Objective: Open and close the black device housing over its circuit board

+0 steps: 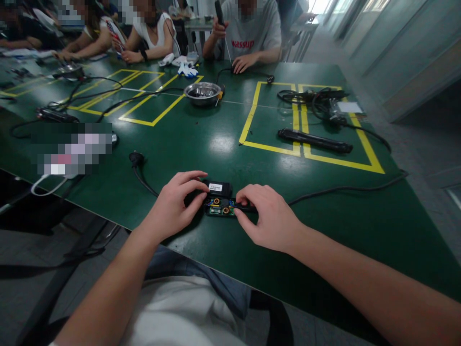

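A small open black case (209, 214) lies on the table in front of me, with a green circuit board (216, 210), copper-wound coils and coloured wires showing inside. Just behind it rests its black cover (225, 188), which bears a white label. At the left end of the case, my left hand (180, 202) has thumb and fingertips brought together; what lies between them is hidden. My right hand (270, 214) pinches the black cable (247, 208) where it enters the right end of the case. A black plug (136, 158) on a cord lies to the left.
A metal bowl (202, 94) stands farther back. Coiled cables (313, 98) and a long black wrapped piece (315, 140) lie at right on yellow tape markings. A blurred-out object (77, 149) with a white cord is at left. Across the table, a person (252, 29) holds a tool.
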`<state>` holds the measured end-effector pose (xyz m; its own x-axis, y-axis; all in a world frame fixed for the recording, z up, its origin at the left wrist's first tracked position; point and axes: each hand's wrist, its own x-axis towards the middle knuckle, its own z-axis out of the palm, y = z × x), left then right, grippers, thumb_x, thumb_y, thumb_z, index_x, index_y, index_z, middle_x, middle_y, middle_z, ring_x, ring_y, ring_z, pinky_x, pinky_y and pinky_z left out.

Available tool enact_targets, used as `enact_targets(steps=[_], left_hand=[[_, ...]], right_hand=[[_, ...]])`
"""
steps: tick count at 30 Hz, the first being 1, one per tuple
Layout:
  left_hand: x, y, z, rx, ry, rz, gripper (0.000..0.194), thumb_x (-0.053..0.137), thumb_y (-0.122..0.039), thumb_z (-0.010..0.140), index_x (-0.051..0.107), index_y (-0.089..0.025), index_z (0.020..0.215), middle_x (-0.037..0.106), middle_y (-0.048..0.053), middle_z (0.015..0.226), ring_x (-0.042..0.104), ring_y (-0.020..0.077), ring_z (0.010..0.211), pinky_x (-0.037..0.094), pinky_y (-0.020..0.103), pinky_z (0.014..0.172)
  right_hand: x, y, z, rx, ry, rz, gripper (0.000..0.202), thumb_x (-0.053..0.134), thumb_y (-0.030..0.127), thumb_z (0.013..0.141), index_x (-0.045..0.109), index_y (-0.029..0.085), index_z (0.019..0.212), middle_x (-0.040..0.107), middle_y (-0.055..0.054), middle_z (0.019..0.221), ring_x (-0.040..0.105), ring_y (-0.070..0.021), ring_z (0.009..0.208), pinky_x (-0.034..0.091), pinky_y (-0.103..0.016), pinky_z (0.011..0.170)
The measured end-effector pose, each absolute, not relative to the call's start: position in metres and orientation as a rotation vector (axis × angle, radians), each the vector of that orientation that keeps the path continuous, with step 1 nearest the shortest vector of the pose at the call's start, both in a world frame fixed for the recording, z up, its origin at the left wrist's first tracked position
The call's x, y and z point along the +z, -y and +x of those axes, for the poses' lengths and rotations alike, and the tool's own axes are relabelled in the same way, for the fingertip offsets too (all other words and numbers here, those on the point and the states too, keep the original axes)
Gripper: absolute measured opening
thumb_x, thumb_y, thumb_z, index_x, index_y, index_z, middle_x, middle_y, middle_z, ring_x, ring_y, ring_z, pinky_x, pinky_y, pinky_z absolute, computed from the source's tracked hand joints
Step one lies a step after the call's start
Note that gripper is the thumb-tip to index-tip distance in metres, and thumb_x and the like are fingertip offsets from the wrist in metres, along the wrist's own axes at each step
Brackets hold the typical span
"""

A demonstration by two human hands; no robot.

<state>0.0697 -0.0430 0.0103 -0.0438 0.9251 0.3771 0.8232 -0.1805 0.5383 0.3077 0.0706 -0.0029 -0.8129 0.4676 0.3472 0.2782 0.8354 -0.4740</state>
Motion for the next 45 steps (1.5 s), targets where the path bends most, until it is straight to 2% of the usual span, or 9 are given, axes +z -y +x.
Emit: enact_targets(steps=[3,6,9,13,19,30,38,42,45], left_hand=[[0.0158,0.0462,0.0718,0.957,-1.854,2.15,0.009,0.063,-0.024,0.098,0.07,-0.021,0.095,0.076,0.009,0.105,0.072,0.0246,0.096,0.057,0.037,0.086],[0.0179,0.0485,0.0738,0.863,-1.802,2.203,0.008,0.061,-0.02,0.095,0.064,-0.02,0.088,0.069,0.003,0.086,0.064,0.0195,0.075,0.048,0.032,0.069],[0.0171,0.0494,0.0748,0.862,-1.803,2.226,0.01,0.059,-0.019,0.096,0.065,-0.019,0.088,0.067,0.003,0.084,0.062,0.0177,0.072,0.045,0.03,0.065],[0.017,0.0507,0.0735,1.009,-1.758,2.222,0.013,0.058,-0.018,0.098,0.071,-0.018,0.094,0.068,0.004,0.089,0.064,0.0173,0.076,0.048,0.029,0.069],[0.0167,0.0507,0.0713,1.021,-1.766,2.176,0.01,0.056,-0.015,0.094,0.062,-0.019,0.089,0.062,0.0,0.08,0.058,0.0158,0.069,0.043,0.029,0.064],[0.014,0.05,0.0704,0.974,-1.726,2.149,0.012,0.056,-0.014,0.092,0.061,-0.019,0.084,0.064,0.001,0.081,0.059,0.0159,0.071,0.043,0.029,0.066],[0.0143,0.0489,0.0717,0.894,-1.763,2.207,0.01,0.057,-0.014,0.092,0.061,-0.02,0.086,0.065,0.003,0.086,0.062,0.02,0.079,0.047,0.033,0.07],[0.0163,0.0483,0.0728,0.968,-1.787,2.257,0.009,0.06,-0.017,0.094,0.068,-0.019,0.089,0.07,0.009,0.103,0.065,0.0261,0.097,0.054,0.041,0.085],[0.0134,0.0453,0.0719,1.001,-1.837,2.236,0.027,0.056,-0.02,0.103,0.079,-0.02,0.118,0.073,0.013,0.132,0.065,0.0305,0.12,0.055,0.05,0.105]], right_hand=[[-0.0044,-0.0701,0.308,0.577,2.556,-0.572,0.003,0.062,0.022,0.094,0.061,0.022,0.096,0.069,-0.005,0.087,0.063,-0.0227,0.079,0.045,-0.037,0.075],[-0.0058,-0.0691,0.3081,0.613,2.527,-0.614,0.005,0.065,0.022,0.093,0.063,0.023,0.097,0.07,-0.004,0.088,0.065,-0.0215,0.077,0.047,-0.036,0.073],[-0.0069,-0.068,0.3081,0.614,2.495,-0.623,0.005,0.068,0.022,0.092,0.065,0.023,0.097,0.07,-0.003,0.088,0.067,-0.0214,0.077,0.049,-0.035,0.072],[-0.0062,-0.0674,0.3088,0.627,2.431,-0.536,0.008,0.066,0.023,0.095,0.067,0.022,0.103,0.071,-0.005,0.092,0.067,-0.0218,0.079,0.05,-0.035,0.071],[-0.0047,-0.0703,0.3092,0.638,2.373,-0.503,0.012,0.054,0.016,0.1,0.064,0.022,0.102,0.069,-0.004,0.089,0.065,-0.0188,0.074,0.047,-0.033,0.066],[-0.0061,-0.0714,0.3095,0.62,2.454,-0.551,0.012,0.053,0.017,0.098,0.06,0.023,0.09,0.066,-0.001,0.078,0.059,-0.0174,0.067,0.041,-0.032,0.065],[-0.0049,-0.0721,0.3072,0.543,2.498,-0.576,0.009,0.059,0.015,0.093,0.059,0.023,0.089,0.065,-0.002,0.078,0.06,-0.0225,0.076,0.039,-0.036,0.073],[-0.0045,-0.0725,0.3064,0.532,2.499,-0.576,0.007,0.059,0.016,0.093,0.062,0.022,0.096,0.068,-0.005,0.085,0.062,-0.0247,0.082,0.038,-0.038,0.076],[-0.0048,-0.0727,0.3061,0.537,2.482,-0.57,0.009,0.058,0.016,0.094,0.062,0.021,0.1,0.07,-0.006,0.088,0.063,-0.0252,0.083,0.039,-0.039,0.076]])
